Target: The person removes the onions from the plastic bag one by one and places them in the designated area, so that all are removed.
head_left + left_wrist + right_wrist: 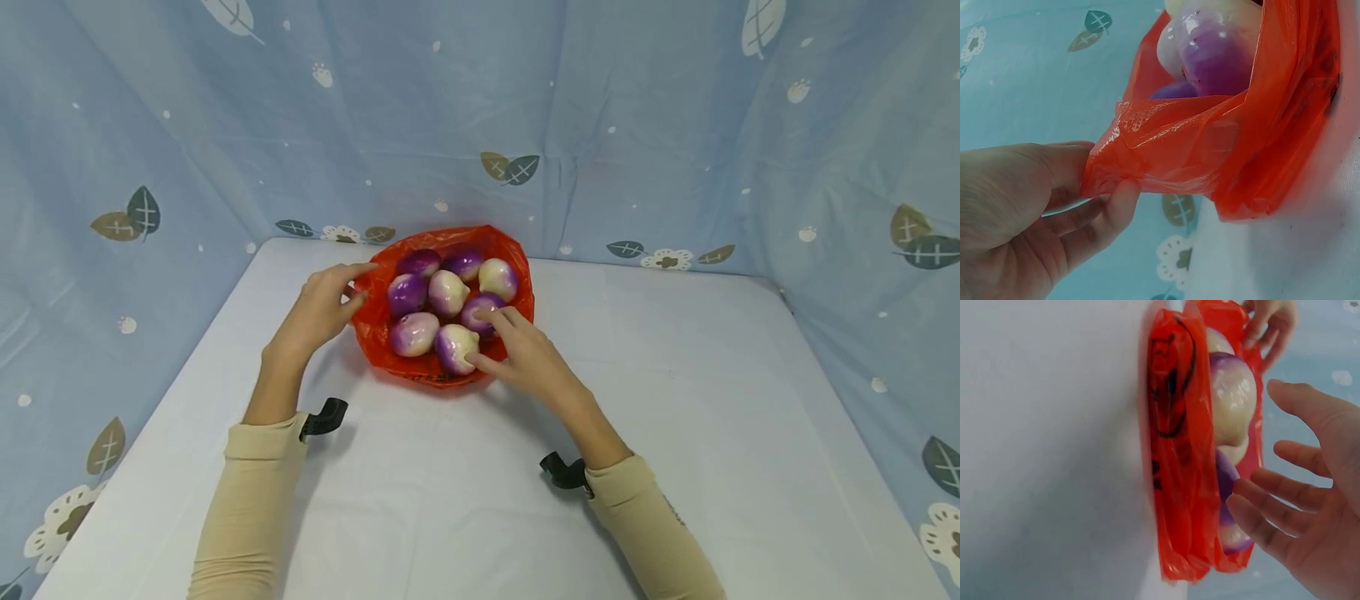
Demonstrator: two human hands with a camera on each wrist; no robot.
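A red plastic bag (363, 329) lies spread wide at the top, holding several glossy purple-and-white turnips (447, 293). At the bag's left rim, my left hand (322, 304) pinches the plastic; the left wrist view shows the thin red edge between the thumb and fingers of that hand (1054, 206). My right hand (532, 358) hovers over the bag's near right side, fingers spread and slightly bent, beside a pale turnip (457, 348). Seen from the right wrist, nothing is held in that hand (1310, 487), and its fingertips are close to the turnips (1233, 400).
The bag stands on a white-covered table (675, 400), near its back edge. A blue curtain (637, 108) with leaf and flower prints rises behind and at both sides. Black wrist mounts (326, 417) stick out from the beige sleeves.
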